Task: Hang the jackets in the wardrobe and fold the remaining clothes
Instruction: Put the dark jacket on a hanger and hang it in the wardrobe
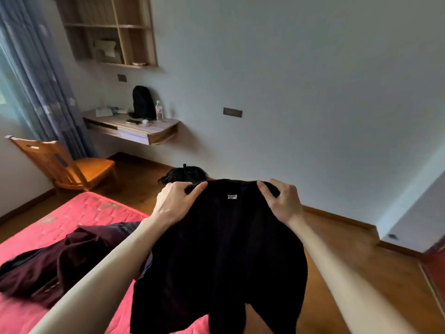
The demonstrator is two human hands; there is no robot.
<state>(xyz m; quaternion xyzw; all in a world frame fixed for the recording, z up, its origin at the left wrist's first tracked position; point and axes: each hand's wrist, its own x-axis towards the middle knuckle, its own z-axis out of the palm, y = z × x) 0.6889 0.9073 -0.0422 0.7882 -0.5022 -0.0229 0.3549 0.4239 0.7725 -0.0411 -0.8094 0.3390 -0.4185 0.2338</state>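
Observation:
I hold a black garment (pixel 224 256) up in the air in front of me, a small white label showing near its top edge. My left hand (pixel 177 201) grips its upper left corner and my right hand (pixel 280 200) grips its upper right corner. The cloth hangs down over the edge of the bed. A dark maroon garment (pixel 62 261) lies crumpled on the red mattress (pixel 72 218) to the left. Behind the held garment a black item (pixel 185 173) lies on the floor, partly hidden. No wardrobe is in view.
A wooden chair (pixel 62 165) stands at the left by the blue curtain (pixel 41 88). A wall-mounted desk (pixel 134 128) carries a black bag, a water bottle and small items. Shelves (pixel 108 30) hang above. Wooden floor (pixel 361 261) stretches to the right.

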